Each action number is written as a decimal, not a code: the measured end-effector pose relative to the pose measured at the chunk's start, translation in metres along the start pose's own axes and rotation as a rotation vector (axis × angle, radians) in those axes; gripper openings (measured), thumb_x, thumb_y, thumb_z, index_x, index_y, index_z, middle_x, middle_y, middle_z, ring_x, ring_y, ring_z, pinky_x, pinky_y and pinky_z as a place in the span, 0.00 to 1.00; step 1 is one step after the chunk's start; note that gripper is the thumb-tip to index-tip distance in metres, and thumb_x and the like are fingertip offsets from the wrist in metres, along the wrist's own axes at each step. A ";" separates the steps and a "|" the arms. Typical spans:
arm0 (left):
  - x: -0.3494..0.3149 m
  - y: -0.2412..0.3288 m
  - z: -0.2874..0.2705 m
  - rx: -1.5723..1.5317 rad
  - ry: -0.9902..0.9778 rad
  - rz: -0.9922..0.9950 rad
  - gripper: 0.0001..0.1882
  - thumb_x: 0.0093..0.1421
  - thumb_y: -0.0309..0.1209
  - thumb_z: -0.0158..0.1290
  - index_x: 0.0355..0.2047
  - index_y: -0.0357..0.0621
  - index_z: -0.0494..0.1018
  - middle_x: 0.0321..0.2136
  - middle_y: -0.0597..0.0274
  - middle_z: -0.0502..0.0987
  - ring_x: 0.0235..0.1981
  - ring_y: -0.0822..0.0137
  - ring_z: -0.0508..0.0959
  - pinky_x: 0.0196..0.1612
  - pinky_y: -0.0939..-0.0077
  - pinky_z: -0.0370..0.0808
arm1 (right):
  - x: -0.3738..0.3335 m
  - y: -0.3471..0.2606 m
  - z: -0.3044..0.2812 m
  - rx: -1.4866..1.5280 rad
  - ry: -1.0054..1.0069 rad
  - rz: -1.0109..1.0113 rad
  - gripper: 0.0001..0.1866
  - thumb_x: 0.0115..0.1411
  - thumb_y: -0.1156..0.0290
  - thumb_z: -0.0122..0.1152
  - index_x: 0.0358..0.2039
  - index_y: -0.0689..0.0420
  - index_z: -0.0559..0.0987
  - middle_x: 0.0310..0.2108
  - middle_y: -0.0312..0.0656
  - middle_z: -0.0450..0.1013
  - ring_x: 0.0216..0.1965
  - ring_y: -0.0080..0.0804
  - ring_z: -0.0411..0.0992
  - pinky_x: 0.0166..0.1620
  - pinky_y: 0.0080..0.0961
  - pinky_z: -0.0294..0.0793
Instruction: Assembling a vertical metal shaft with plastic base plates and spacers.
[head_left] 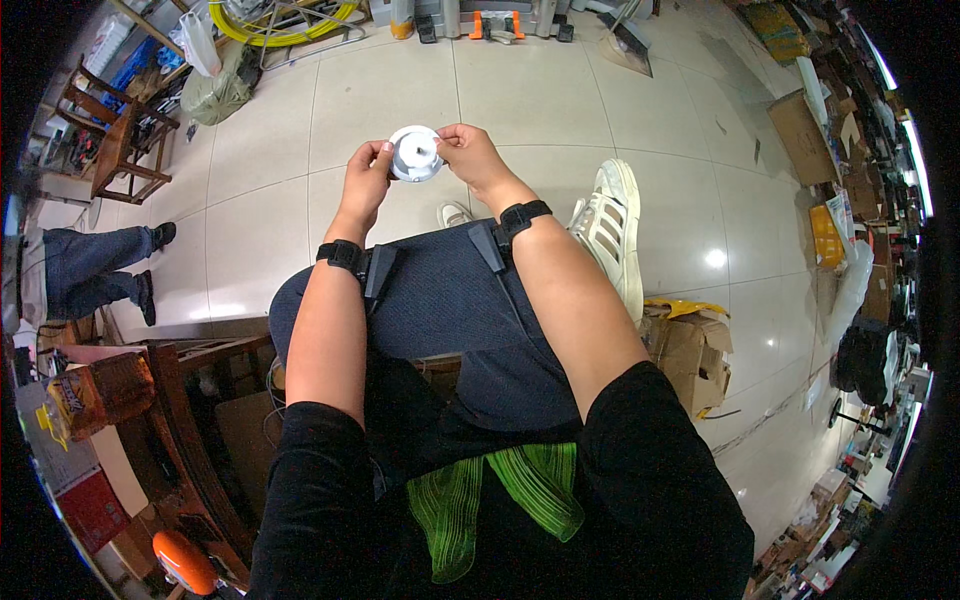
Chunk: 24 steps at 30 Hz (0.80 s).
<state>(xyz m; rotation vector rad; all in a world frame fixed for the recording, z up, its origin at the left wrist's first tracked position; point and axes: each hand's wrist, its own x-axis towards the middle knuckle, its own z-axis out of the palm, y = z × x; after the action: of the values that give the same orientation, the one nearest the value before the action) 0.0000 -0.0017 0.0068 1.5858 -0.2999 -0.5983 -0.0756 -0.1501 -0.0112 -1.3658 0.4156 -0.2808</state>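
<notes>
A small round white piece (411, 165) with a raised rim and a dark spot at its middle is held out above my lap; its exact kind I cannot make out. My left hand (364, 188) pinches its left edge between thumb and fingers. On the opposite edge my right hand (474, 164) grips it, thumb lying over the rim. Both forearms reach forward over my crossed leg (430, 300) in dark trousers. Each wrist wears a black strap (525, 215) with a black device beside it.
A wooden chair (128, 145) stands at far left, with another person's legs (95, 275) nearby. A broom head (627, 45) and coiled yellow hose (235, 32) lie ahead. Beside my white shoe (615, 225) sits a torn cardboard box (695, 355). Cluttered shelves line the right.
</notes>
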 end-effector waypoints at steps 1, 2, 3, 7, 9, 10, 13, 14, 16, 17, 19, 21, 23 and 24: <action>0.000 0.000 0.000 0.000 0.000 0.007 0.11 0.58 0.36 0.44 0.33 0.39 0.67 0.21 0.68 0.68 0.20 0.77 0.64 0.23 0.84 0.62 | 0.000 0.000 0.000 -0.002 -0.003 -0.005 0.09 0.51 0.74 0.56 0.32 0.64 0.72 0.27 0.40 0.71 0.28 0.22 0.67 0.32 0.17 0.67; -0.001 0.001 0.001 0.000 -0.001 0.015 0.11 0.58 0.36 0.44 0.33 0.39 0.67 0.21 0.68 0.68 0.20 0.77 0.64 0.23 0.84 0.61 | -0.001 0.000 -0.001 -0.004 -0.005 -0.009 0.10 0.51 0.73 0.57 0.32 0.64 0.72 0.27 0.40 0.71 0.28 0.23 0.67 0.32 0.17 0.67; 0.001 -0.002 -0.001 0.001 0.002 0.015 0.11 0.58 0.36 0.44 0.33 0.39 0.67 0.21 0.68 0.68 0.20 0.77 0.64 0.23 0.84 0.61 | 0.000 0.000 0.001 -0.003 -0.007 -0.010 0.10 0.51 0.73 0.57 0.32 0.64 0.72 0.27 0.40 0.71 0.28 0.23 0.67 0.32 0.17 0.67; 0.004 -0.008 -0.004 -0.032 -0.007 0.045 0.11 0.58 0.35 0.44 0.33 0.40 0.67 0.21 0.68 0.69 0.21 0.77 0.65 0.23 0.85 0.61 | -0.002 -0.003 0.002 -0.002 -0.004 0.012 0.10 0.50 0.73 0.57 0.33 0.64 0.72 0.28 0.40 0.71 0.28 0.23 0.67 0.32 0.17 0.67; 0.002 -0.004 -0.003 -0.044 -0.009 0.038 0.10 0.59 0.34 0.44 0.33 0.40 0.67 0.21 0.68 0.69 0.20 0.78 0.65 0.23 0.85 0.61 | -0.002 -0.003 0.001 -0.001 0.000 0.014 0.10 0.50 0.73 0.57 0.33 0.64 0.72 0.28 0.40 0.71 0.28 0.23 0.67 0.32 0.17 0.67; 0.001 -0.001 -0.003 -0.026 -0.014 0.021 0.09 0.59 0.34 0.44 0.32 0.40 0.67 0.21 0.68 0.69 0.20 0.78 0.65 0.22 0.85 0.61 | 0.000 -0.001 0.000 -0.018 0.000 0.011 0.11 0.50 0.72 0.57 0.33 0.64 0.72 0.28 0.40 0.71 0.28 0.23 0.67 0.32 0.17 0.67; 0.001 -0.001 -0.005 -0.030 -0.012 0.001 0.08 0.59 0.33 0.43 0.31 0.41 0.67 0.20 0.68 0.68 0.19 0.78 0.65 0.21 0.86 0.61 | 0.000 -0.004 0.003 -0.027 -0.003 0.042 0.12 0.51 0.71 0.57 0.34 0.64 0.71 0.28 0.39 0.70 0.28 0.22 0.67 0.31 0.17 0.66; 0.000 -0.002 -0.006 -0.054 -0.007 -0.001 0.08 0.59 0.33 0.43 0.30 0.41 0.67 0.19 0.68 0.68 0.19 0.78 0.65 0.21 0.86 0.60 | -0.001 -0.005 0.005 -0.021 -0.005 0.075 0.12 0.52 0.70 0.56 0.35 0.64 0.70 0.28 0.39 0.70 0.27 0.21 0.66 0.31 0.16 0.66; -0.001 0.000 -0.004 -0.042 0.003 -0.009 0.08 0.59 0.33 0.43 0.29 0.41 0.67 0.19 0.68 0.68 0.19 0.78 0.65 0.21 0.86 0.60 | -0.003 -0.009 0.005 -0.017 -0.011 0.088 0.12 0.53 0.70 0.56 0.35 0.64 0.70 0.28 0.39 0.70 0.27 0.21 0.67 0.31 0.16 0.66; -0.001 0.001 -0.003 -0.030 0.013 -0.017 0.09 0.59 0.33 0.43 0.29 0.41 0.67 0.19 0.69 0.68 0.18 0.78 0.64 0.21 0.87 0.60 | -0.004 -0.010 0.005 -0.013 -0.018 0.102 0.12 0.53 0.70 0.56 0.35 0.64 0.70 0.27 0.39 0.70 0.27 0.22 0.67 0.31 0.16 0.66; -0.001 0.001 -0.004 -0.027 0.014 -0.017 0.09 0.59 0.34 0.43 0.28 0.41 0.67 0.19 0.69 0.68 0.18 0.78 0.64 0.21 0.86 0.60 | -0.003 -0.010 0.006 -0.009 -0.016 0.104 0.11 0.53 0.71 0.55 0.35 0.64 0.70 0.27 0.39 0.70 0.28 0.22 0.67 0.31 0.16 0.66; -0.001 0.001 -0.005 -0.024 0.015 -0.018 0.10 0.59 0.34 0.44 0.28 0.41 0.67 0.19 0.69 0.68 0.18 0.78 0.64 0.21 0.86 0.60 | -0.002 -0.007 0.006 -0.006 -0.015 0.106 0.11 0.53 0.72 0.55 0.35 0.64 0.70 0.27 0.39 0.70 0.28 0.22 0.67 0.31 0.16 0.66; 0.000 0.002 -0.006 -0.009 -0.002 -0.011 0.11 0.59 0.36 0.44 0.28 0.41 0.67 0.19 0.69 0.68 0.19 0.79 0.64 0.22 0.85 0.61 | 0.000 -0.003 0.005 -0.004 -0.006 0.102 0.12 0.51 0.73 0.57 0.34 0.65 0.71 0.28 0.41 0.71 0.28 0.24 0.68 0.31 0.18 0.68; 0.000 0.004 -0.002 -0.011 -0.008 -0.010 0.11 0.59 0.36 0.44 0.28 0.41 0.67 0.19 0.69 0.68 0.19 0.79 0.64 0.22 0.85 0.61 | 0.004 0.004 0.000 -0.006 -0.001 0.100 0.12 0.51 0.73 0.57 0.34 0.65 0.71 0.28 0.41 0.71 0.28 0.24 0.68 0.31 0.18 0.68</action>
<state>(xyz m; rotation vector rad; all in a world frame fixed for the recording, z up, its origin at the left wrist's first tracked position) 0.0017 -0.0001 0.0106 1.5755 -0.2942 -0.6134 -0.0719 -0.1506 -0.0159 -1.3464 0.4832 -0.1965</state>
